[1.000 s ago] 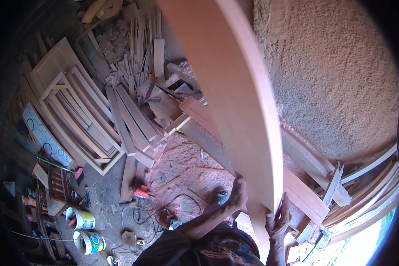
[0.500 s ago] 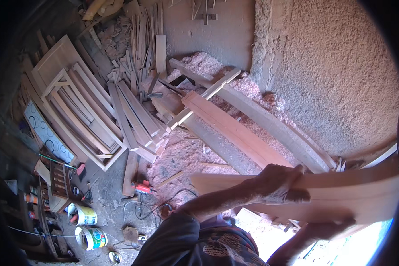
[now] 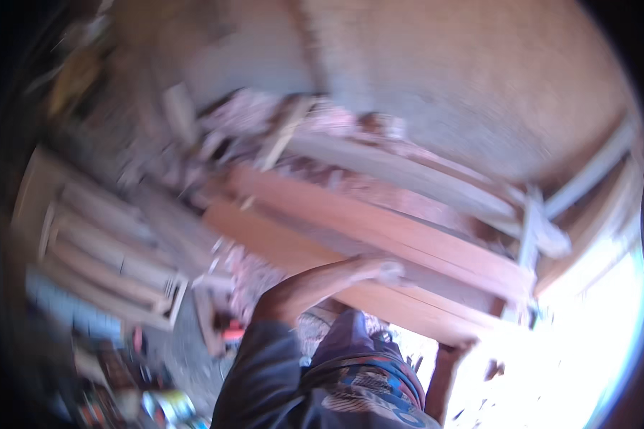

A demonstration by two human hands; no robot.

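Noted orange-brown plank (image 3: 265,234) slanting near pinkish plank (image 3: 379,223), right end lost in glare. Saw left grip (image 3: 379,269) at its far edge, blurred, right grip (image 3: 452,352) at near edge, partly hidden; cannot tell clamped from apart.

grips (image 3: 385,270): 2 | forearms (image 3: 311,287): 2 | reddish planks (image 3: 401,236): 2 | pale cross-batten (image 3: 285,136): 1

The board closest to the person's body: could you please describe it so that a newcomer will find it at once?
Find the big wall across the top, then go down past the grey beam and the pinkish board. Below these is the long orange-brown board. Unlike them, it is nearest the person's body, with the left hand at its far edge.
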